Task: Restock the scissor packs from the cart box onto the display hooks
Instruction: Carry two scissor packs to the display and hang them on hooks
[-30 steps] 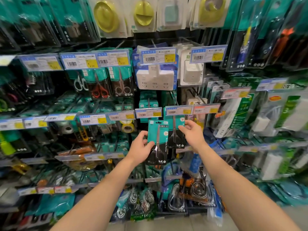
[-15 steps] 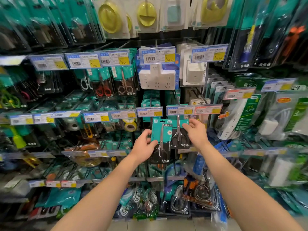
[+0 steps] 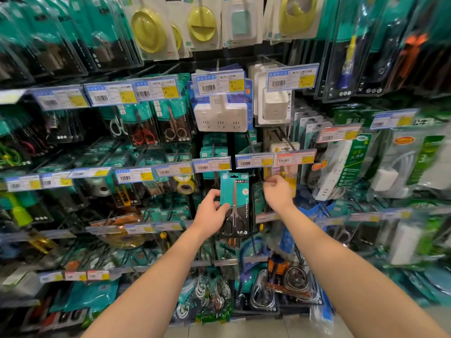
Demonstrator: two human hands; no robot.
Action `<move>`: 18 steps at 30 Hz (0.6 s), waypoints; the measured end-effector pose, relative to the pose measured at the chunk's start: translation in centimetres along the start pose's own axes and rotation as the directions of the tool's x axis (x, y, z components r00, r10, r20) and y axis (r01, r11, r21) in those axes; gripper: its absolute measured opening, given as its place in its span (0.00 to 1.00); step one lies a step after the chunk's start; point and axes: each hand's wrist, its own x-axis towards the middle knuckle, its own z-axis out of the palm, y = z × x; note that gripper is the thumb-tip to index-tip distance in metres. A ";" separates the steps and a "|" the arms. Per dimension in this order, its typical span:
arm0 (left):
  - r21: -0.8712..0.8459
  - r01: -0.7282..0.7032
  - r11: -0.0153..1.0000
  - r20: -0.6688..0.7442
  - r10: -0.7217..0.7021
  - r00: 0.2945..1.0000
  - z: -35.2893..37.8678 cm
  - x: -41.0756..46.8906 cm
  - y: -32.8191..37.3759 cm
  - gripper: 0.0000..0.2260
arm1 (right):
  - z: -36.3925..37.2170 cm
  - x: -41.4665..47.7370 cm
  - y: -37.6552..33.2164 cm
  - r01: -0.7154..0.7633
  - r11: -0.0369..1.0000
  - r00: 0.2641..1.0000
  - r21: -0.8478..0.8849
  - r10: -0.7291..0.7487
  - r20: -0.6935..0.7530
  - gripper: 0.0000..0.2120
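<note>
A scissor pack [image 3: 235, 191], a teal card with black-handled scissors, is held upright in my left hand [image 3: 211, 213], which grips its left edge in front of the display. Its top hole sits just below the price tags [image 3: 255, 161] of the middle hook row. A second teal pack [image 3: 258, 198] hangs partly hidden behind it, to the right. My right hand [image 3: 278, 192] is beside that pack with fingers curled and pinched together at its upper edge. Whether they grip the pack or a hook wire is unclear. The cart box is out of sight.
Hooks packed with goods fill the wall: red- and brown-handled scissors [image 3: 156, 132] up left, white power sockets [image 3: 220, 115] above, tape rolls [image 3: 185, 186] to the left, carabiners [image 3: 263, 289] below. Price-tag strips stick out from each row. A floor strip shows at the bottom.
The pack that my right hand held in front has gone back onto the hook row behind. My left hand has lifted its pack up and to the right. The view has moved closer.
</note>
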 end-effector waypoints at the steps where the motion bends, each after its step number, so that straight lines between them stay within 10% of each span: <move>1: 0.008 -0.008 1.000 -0.004 0.008 1.000 0.2 0.2 0.0 0.09 | 0.2 -0.4 0.4 0.007 0.999 0.999 0.046 -0.009 0.035 0.12; 7: 0.005 -0.024 1.000 -0.030 0.024 0.999 1.6 1.7 0.5 0.10 | 0.6 -2.5 0.6 -0.048 0.987 0.933 0.156 -0.012 0.359 0.13; 18: -0.011 -0.088 0.996 -0.106 0.086 0.991 3.2 3.0 2.4 0.12 | -1.3 -2.1 0.4 0.060 0.940 0.964 0.337 -0.143 0.226 0.09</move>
